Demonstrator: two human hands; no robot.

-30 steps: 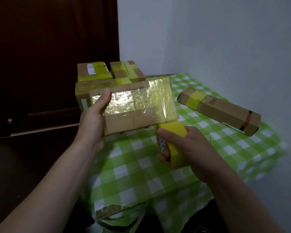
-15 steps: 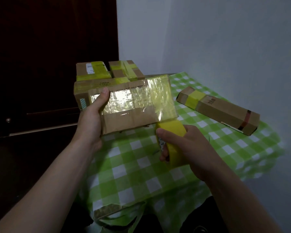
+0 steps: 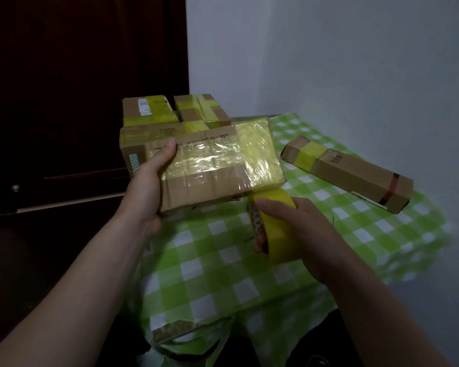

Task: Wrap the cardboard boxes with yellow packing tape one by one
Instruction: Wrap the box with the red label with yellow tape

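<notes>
Box held up off the table. Left hand grips its left end, thumb on the front face. Tape roll sits at the box's lower right corner, right hand curled round it. Box part done: right end and upper front yellow, lower front bare cardboard. Beyond the left grip sit the back-left box and back-right box, both taped. Right of the roll grip, well apart, the long box has one yellow band and probably needs more. Green check tablecloth, pale wall, dark wood door left of the left grip.
</notes>
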